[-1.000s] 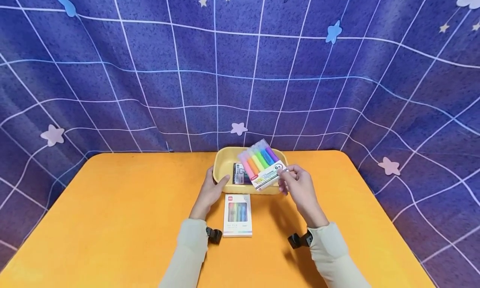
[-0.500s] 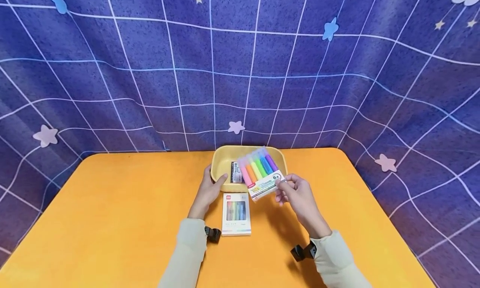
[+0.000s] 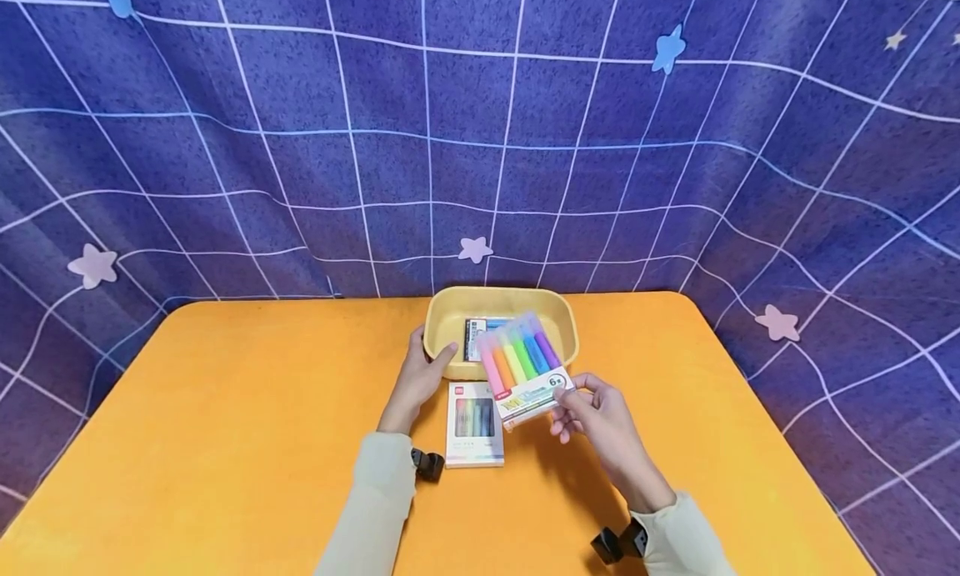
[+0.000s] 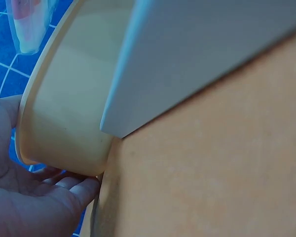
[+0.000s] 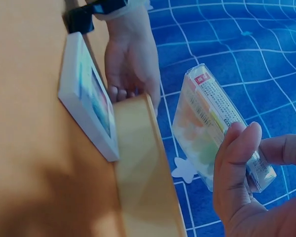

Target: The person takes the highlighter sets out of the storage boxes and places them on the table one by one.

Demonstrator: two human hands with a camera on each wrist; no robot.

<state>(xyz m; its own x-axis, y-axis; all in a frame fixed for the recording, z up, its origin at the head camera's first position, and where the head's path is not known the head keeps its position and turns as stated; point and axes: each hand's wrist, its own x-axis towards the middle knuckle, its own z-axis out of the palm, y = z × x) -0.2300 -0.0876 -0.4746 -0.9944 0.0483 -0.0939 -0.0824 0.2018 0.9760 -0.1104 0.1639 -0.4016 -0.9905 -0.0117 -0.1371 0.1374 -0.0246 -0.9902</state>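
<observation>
My right hand (image 3: 600,418) pinches a clear pack of highlighters (image 3: 525,366) by its lower right corner, thumb on the front. The pack shows pink, orange, yellow, green, blue and purple pens. It hangs tilted above the front rim of a yellow plastic tub (image 3: 450,303). In the right wrist view the highlighter pack (image 5: 207,118) is edge-on between thumb and fingers. My left hand (image 3: 415,380) grips the tub's left end, thumb over the rim; the left wrist view shows its fingers under the tub wall (image 4: 69,108).
Inside the tub lies a small dark-and-white package (image 3: 472,339), partly hidden by the highlighters. A white box with a window of coloured pens (image 3: 475,451) lies flat before the tub. The orange table (image 3: 247,426) ends at a blue gridded curtain (image 3: 390,176).
My right hand has drawn the highlighter pack toward me and lower in view, from over the tub to its front rim. My left hand keeps its grip on the tub.
</observation>
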